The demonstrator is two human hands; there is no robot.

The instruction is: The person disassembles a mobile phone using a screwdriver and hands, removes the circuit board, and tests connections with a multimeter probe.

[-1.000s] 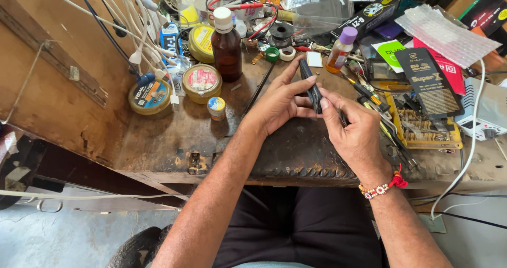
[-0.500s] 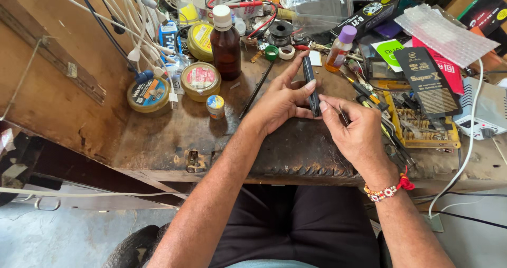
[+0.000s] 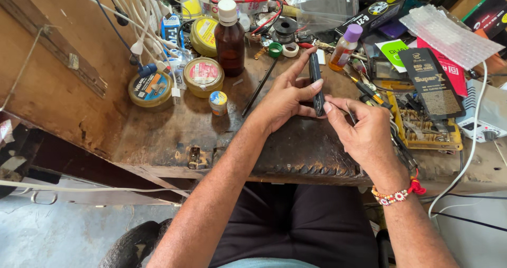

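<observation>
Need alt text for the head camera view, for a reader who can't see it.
A person's left hand holds a slim dark phone on edge above a worn wooden workbench, while the right hand pinches its lower end. A brown bottle, round tins and tools crowd the bench behind.

Left hand [image 3: 282, 100] and right hand [image 3: 362, 128] grip a dark phone [image 3: 316, 83].

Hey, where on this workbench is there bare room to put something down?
Bare wood lies along the near edge of the bench, between the small round tin and the left hand. The dark mat under the hands is also free. The back, around the brown bottle, and the right side by the yellow tray are crowded.
</observation>
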